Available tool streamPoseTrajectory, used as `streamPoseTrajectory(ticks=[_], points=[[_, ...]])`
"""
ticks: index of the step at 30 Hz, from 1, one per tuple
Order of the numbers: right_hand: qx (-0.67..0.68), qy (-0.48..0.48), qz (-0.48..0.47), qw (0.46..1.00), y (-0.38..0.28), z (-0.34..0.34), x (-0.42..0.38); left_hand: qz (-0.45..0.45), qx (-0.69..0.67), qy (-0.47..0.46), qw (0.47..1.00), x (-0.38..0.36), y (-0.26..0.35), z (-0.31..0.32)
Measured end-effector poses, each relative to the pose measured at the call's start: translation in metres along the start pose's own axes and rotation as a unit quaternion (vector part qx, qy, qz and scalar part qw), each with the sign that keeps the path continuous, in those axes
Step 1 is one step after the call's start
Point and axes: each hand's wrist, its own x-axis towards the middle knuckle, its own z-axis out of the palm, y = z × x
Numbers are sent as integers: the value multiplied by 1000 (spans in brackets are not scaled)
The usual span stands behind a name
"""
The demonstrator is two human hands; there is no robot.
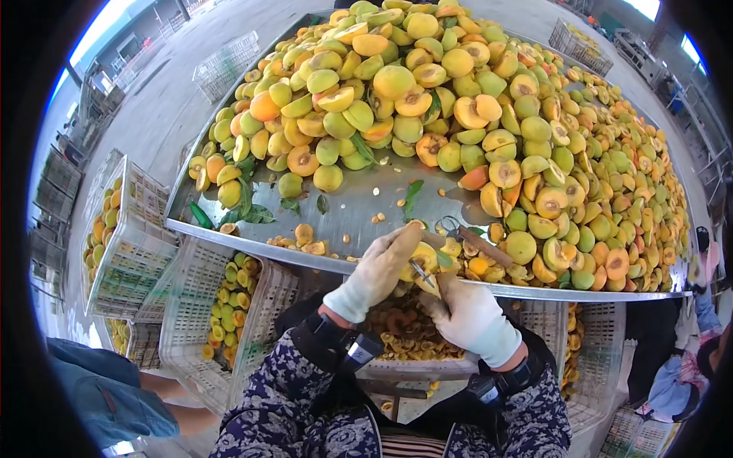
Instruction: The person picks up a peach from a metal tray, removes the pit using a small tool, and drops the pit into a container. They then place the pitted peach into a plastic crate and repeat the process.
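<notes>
In white gloves, both my hands are together at the near edge of the metal tray [343,221]. My left hand [374,276] is closed around a yellow-green peach [424,262]. My right hand [472,317] grips a small knife, its handle hidden in the glove; the metal blade [420,273] lies against the peach. Just beyond my right hand, a wooden-handled tool with a metal loop [479,243] rests at the tray's edge. Below my hands, a crate [416,369] holds peach pits and scraps.
Whole and halved peaches [397,84] are heaped over the tray, with green leaves [256,214] among them. Plastic crates of peach halves [202,305] stand at my left. Another person's leg [172,404] is at lower left, and a person's sleeve [676,382] shows at right.
</notes>
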Motion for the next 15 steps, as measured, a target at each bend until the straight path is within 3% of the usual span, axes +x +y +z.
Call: streamPoseTrajectory(ticks=[2, 3, 6, 10, 12, 15], points=[[29, -7, 15, 999, 0, 2, 2, 66, -89, 138, 984, 14, 41, -3], [30, -6, 15, 999, -1, 2, 3, -200, -298, 116, 926, -2, 4, 21], [98, -6, 32, 995, -6, 0, 9, -211, -370, 163, 890, 15, 47, 6], [129, 0, 35, 991, -8, 6, 10, -126, -213, 206, 947, 18, 58, 6], [129, 9, 25, 991, -6, 14, 9, -205, -272, 215, 915, 18, 61, 7], [86, 35, -8, 996, -3, 31, 7, -212, -322, 249, 889, 18, 67, 10]])
